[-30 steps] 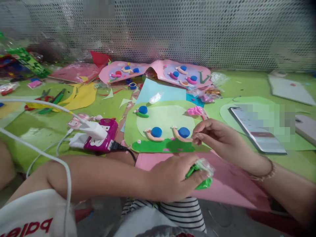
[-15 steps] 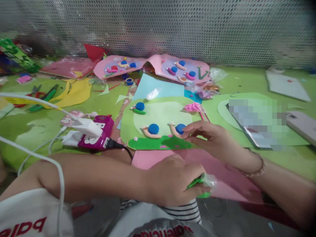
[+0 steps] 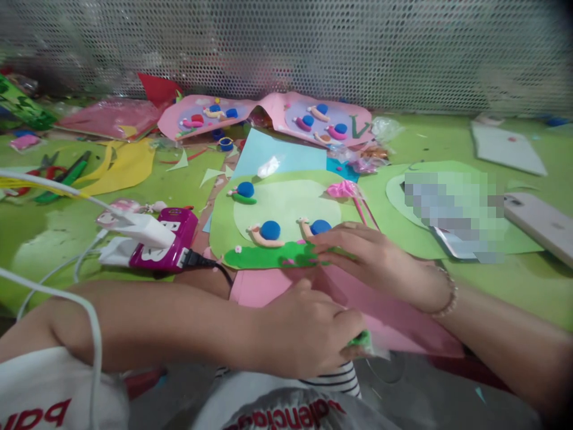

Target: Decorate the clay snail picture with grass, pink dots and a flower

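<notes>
My left hand is closed around a small clear packet of green clay, low in front of my lap. My right hand rests at the lower right of a green card, its fingers extended over the green clay strip and beside the right clay snail. Another beige snail with a blue shell sits left of it. Higher up on the card is a snail with a green body. A pink clay piece lies at the card's upper right.
A magenta power adapter with white plugs and cables stands left of the card. Scissors lie farther left. Two phones, one a pale phone, lie to the right. Pink decorated cards lean near the mesh screen.
My right hand has moved left and down from the right snail's shell to the green strip, its fingers flatter. My left hand still grips the packet. The whole view has shifted slightly.
</notes>
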### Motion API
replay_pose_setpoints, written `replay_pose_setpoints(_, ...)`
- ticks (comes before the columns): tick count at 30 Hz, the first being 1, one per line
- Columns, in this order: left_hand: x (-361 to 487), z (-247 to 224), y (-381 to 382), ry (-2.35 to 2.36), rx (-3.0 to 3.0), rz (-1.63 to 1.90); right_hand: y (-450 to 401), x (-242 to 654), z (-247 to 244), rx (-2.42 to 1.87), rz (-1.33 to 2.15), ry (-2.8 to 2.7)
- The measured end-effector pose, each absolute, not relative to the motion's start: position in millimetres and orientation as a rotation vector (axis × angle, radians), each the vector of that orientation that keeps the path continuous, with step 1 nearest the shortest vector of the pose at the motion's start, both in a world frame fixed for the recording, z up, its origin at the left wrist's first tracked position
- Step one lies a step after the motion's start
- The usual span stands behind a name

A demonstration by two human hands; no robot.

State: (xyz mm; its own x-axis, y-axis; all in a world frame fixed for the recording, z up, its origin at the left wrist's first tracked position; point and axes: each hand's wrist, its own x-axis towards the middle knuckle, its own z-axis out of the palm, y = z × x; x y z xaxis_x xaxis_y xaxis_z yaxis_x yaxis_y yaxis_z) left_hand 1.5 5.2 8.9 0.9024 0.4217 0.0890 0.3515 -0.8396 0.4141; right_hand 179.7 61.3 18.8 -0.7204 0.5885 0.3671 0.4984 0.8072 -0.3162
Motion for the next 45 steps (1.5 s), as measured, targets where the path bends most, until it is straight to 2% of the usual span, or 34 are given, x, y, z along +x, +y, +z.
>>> replay_pose_setpoints(12, 1, 10, 6, 0.571, 2.603, 0.283, 62, 175, 22, -0.851, 0.205, -2.51)
replay_pose_setpoints(20, 0, 10, 8, 0.56, 2.565, 0.358, 65, 185, 22, -0.968, 0.623, -2.302)
replay_pose_setpoints(28, 0, 10, 8, 0.554, 2.537, 0.369, 69, 183, 19, -0.977, 0.633, -2.285)
replay_pose_setpoints(40, 2, 9, 6, 0.548, 2.54, 0.359, 69, 167, 15, -0.943, 0.366, -2.396)
replay_pose_setpoints(45, 3, 7, 6, 0.54, 2.557, 0.369, 72, 157, 8, -0.968, 0.134, -2.444)
